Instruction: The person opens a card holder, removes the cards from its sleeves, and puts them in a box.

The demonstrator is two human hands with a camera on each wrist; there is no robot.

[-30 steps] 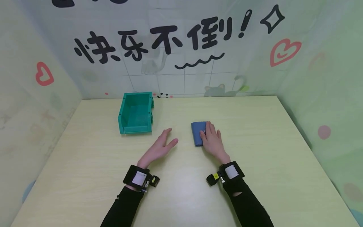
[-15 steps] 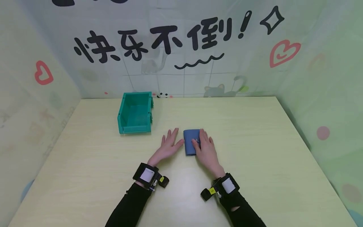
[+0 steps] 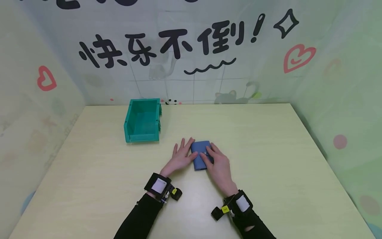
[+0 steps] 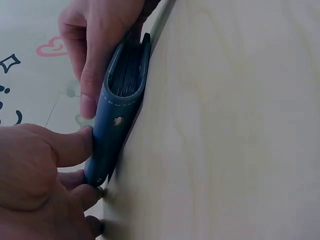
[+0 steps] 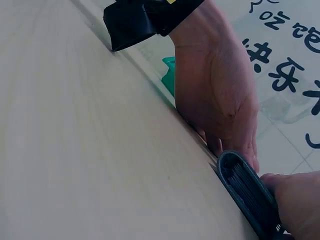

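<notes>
A blue card holder [image 3: 199,164] with a snap button lies near the middle of the table, its thin stack of inner sleeves visible from the end in both wrist views. My left hand [image 3: 178,161] holds its left side, thumb on the cover and fingers along the rounded spine [image 4: 102,137]. From the right, my right hand [image 3: 220,168] grips the snap side, with the thumb on top and the index finger near the far right corner. In the right wrist view, the right thumb [image 5: 297,197] lies against the cover; the other right fingers are hidden there.
A teal open bin [image 3: 142,137] stands at the back left of the pale wooden table [image 3: 268,159]. Printed fabric walls [image 3: 191,89] enclose the back and both sides. Each wrist wears a black strap with a small camera.
The right hand has slid the card holder left and toward the body. My left hand has moved right to meet it and now holds its left side; the right fingers have bent more.
</notes>
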